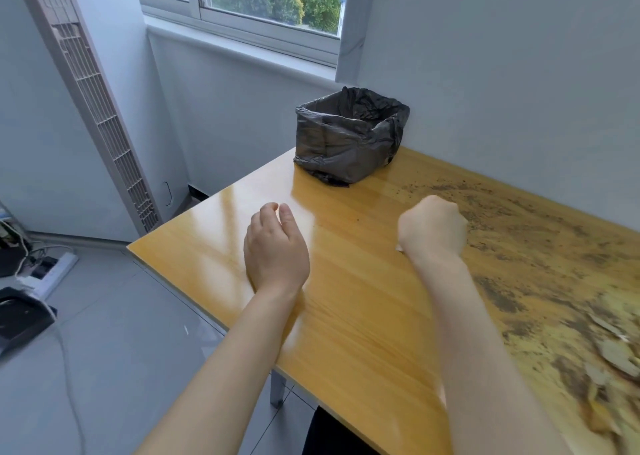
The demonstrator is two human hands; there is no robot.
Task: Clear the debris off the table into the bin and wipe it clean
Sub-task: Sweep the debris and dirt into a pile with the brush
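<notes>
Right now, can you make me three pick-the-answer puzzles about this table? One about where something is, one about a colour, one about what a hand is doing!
1. Where does the bin stand?
A. on the floor
B. on the table's far corner
C. on the windowsill

2. What colour is the bin's bag?
A. dark grey
B. white
C. red

3. How is the right hand?
A. flat on the table
B. closed in a fist
C. inside the bin

Answers: 1 B, it sits on the table by the wall; 2 A, the plastic liner is dark grey; 3 B, the fingers are curled shut near the debris, while the left hand is loosely open.
</notes>
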